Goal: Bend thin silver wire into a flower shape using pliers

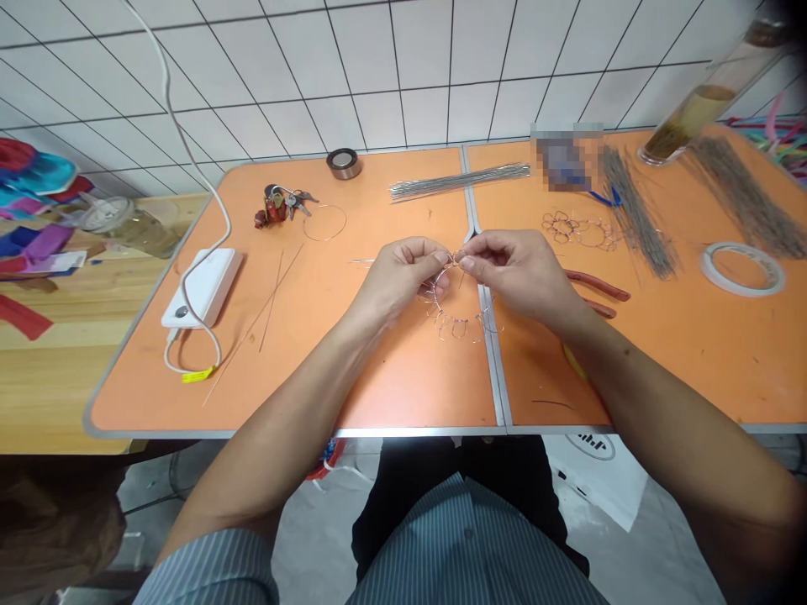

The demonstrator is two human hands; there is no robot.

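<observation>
Between my hands hangs a thin wire ring (460, 326) with small bent loops around its edge. My left hand (413, 273) is closed, thumb and fingers pinching the ring near its top left. Just beside it my right hand (504, 265) pinches the wire at the top right, the two sets of fingertips almost touching. The exact spot where the wires meet is too fine to make out. Red-handled pliers (598, 287) lie partly hidden behind my right wrist. Farther back, another looped wire piece (577, 228) rests on the orange table (403, 378).
Bundles of straight wire (460, 181) lie at the back and right. A white tape roll (742, 269) and a tall glass jar (693, 118) stand right. Left are a white power bank (202, 290) with cable, keys (293, 202), a dark tape roll (344, 163) and loose wires (252, 319).
</observation>
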